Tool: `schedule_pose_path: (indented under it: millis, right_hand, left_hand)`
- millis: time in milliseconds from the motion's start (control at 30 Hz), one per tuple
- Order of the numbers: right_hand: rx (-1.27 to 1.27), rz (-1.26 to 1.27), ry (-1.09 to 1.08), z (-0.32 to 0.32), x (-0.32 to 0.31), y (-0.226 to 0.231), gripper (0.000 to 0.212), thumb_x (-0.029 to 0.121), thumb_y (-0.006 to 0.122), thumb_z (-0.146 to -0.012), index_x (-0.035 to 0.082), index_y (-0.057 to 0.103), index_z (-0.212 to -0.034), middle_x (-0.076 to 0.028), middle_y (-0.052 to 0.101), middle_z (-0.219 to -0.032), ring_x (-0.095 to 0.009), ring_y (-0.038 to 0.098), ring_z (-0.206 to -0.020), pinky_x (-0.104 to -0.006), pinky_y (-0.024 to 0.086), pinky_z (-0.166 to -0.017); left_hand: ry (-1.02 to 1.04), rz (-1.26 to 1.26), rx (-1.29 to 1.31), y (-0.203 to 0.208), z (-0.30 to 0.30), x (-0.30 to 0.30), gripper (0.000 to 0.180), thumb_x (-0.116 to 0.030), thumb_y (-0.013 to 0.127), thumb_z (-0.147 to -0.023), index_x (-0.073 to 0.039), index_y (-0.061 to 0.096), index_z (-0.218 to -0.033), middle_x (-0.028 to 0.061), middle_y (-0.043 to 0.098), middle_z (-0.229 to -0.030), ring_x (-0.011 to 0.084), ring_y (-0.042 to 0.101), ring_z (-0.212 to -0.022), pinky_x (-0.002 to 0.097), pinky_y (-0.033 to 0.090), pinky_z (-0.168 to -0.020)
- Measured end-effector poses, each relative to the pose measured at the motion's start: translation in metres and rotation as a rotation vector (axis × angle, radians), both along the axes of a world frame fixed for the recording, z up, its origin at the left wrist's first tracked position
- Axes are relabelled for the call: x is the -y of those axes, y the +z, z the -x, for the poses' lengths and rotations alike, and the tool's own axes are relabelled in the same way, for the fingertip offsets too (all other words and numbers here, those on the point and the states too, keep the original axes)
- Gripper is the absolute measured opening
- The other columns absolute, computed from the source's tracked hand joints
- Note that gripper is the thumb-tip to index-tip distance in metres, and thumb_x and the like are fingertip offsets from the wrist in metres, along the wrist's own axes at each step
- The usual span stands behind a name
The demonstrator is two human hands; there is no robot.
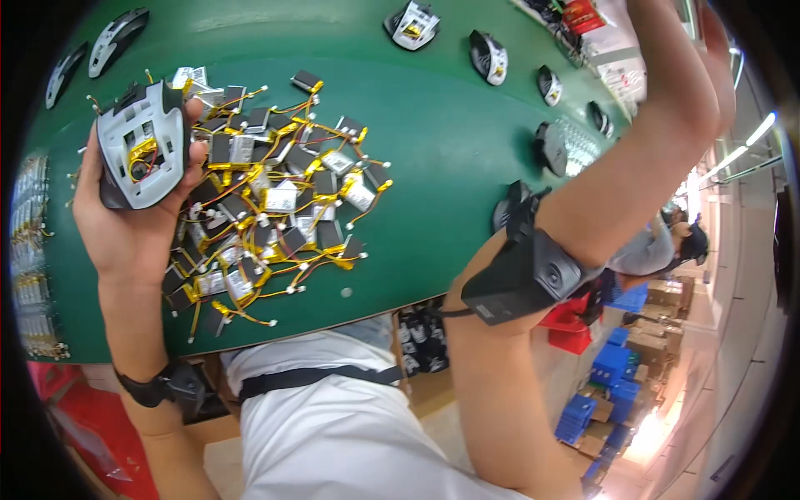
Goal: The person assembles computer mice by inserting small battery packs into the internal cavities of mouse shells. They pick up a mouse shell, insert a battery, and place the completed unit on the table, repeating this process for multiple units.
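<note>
My left hand (pixel 133 229) is closed around a computer mouse shell (pixel 167 158) in light grey and black, holding it above the left part of the green table. Inside its opening sits a part with yellow tape and a thin red wire. Beside that hand lies a heap of small pouch batteries (pixel 281 197), silver and black, with yellow tape, coloured wires and white plugs. My right hand (pixel 633 167) is raised at the upper right, large and near the camera. Its fingertips run out past the top edge, so whether it holds anything is hidden.
More mouse shells (pixel 489 58) stand along the far side of the green table (pixel 433 242), several toward the right. Rows of batteries (pixel 32 242) line the left edge. Beyond the table are blue crates (pixel 612 364), cardboard boxes and another person (pixel 658 246). A red bag (pixel 100 433) hangs lower left.
</note>
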State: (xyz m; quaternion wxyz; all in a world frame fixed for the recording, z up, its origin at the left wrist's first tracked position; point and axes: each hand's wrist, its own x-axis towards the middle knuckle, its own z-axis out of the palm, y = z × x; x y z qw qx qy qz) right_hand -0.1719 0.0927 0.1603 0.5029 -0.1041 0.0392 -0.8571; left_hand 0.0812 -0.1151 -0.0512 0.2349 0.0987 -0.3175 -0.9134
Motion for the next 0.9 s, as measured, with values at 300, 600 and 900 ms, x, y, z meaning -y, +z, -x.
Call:
schedule_pose_path:
  millis: [300,600,900]
  right_hand:
    - [-0.063,0.013,-0.323,0.003,-0.039,0.006,0.043,0.004,0.05,-0.074,0.005,0.045,-0.116,-0.004,0.037,-0.089,-0.017,0.038,-0.085,-0.0302,0.036,-0.066]
    - [-0.005,0.006,-0.324,0.008,-0.039,0.0,0.03,0.005,0.05,-0.076,0.006,0.048,-0.105,-0.003,0.039,-0.085,-0.017,0.041,-0.081,-0.03,0.037,-0.063]
    - [0.042,-0.002,-0.311,0.012,-0.039,-0.007,0.014,0.005,0.051,-0.076,0.005,0.046,-0.088,-0.003,0.041,-0.079,-0.015,0.043,-0.073,-0.0305,0.039,-0.062]
  left_hand:
    - [0.06,0.057,0.221,0.002,0.002,-0.005,0.05,-0.031,0.031,-0.105,0.002,0.036,-0.142,0.0304,0.043,-0.14,0.0321,0.066,-0.093,0.0365,0.057,-0.075]
    - [0.005,0.134,0.108,-0.002,0.002,0.003,0.05,-0.031,0.03,-0.104,0.005,0.044,-0.135,0.0289,0.056,-0.127,0.0335,0.069,-0.094,0.0359,0.061,-0.077]
    - [0.017,0.103,0.163,0.001,0.001,-0.001,0.047,-0.032,0.03,-0.105,-0.002,0.041,-0.14,0.0295,0.051,-0.133,0.0322,0.068,-0.091,0.0372,0.06,-0.078]
